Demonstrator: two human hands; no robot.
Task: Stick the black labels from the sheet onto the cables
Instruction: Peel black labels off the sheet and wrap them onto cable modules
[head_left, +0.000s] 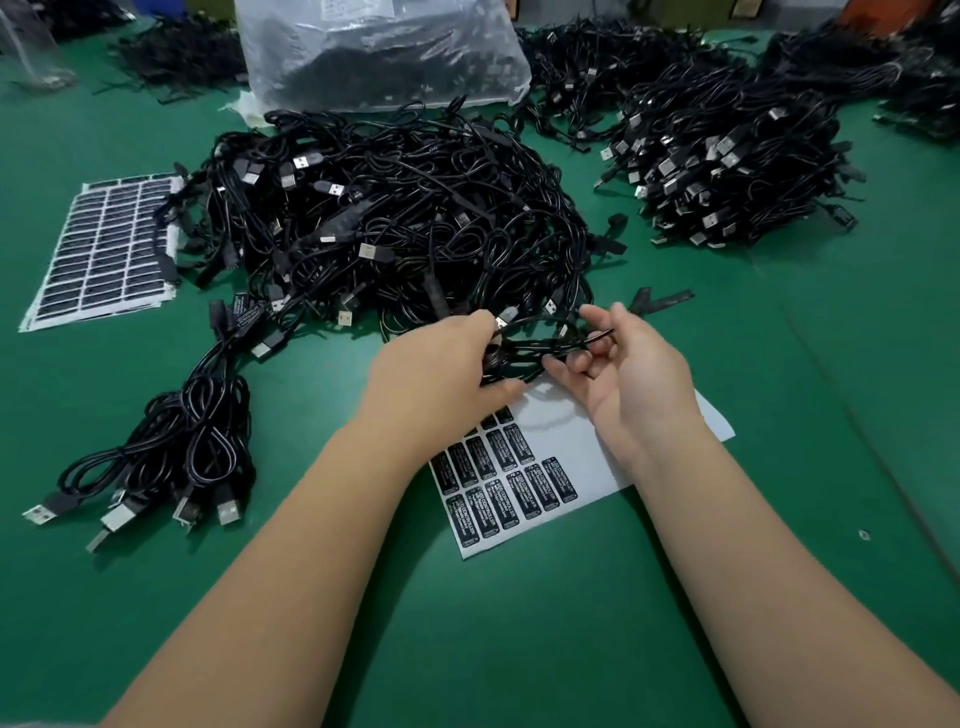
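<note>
One coiled black cable (524, 353) is gripped by both hands, left hand (441, 364) and right hand (631, 366) fingers curled round it, just above the label sheet (561, 452). Beyond it sprawls the cable heap (395, 208); left lie a finished bundle (176, 441) and a full sheet (104, 249) on the green table (519, 623).

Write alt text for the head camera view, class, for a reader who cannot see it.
Both hands, left hand and right hand, hold a black cable above a partly used label sheet. Behind lies a large cable pile on the green table; a full sheet lies far left.
</note>
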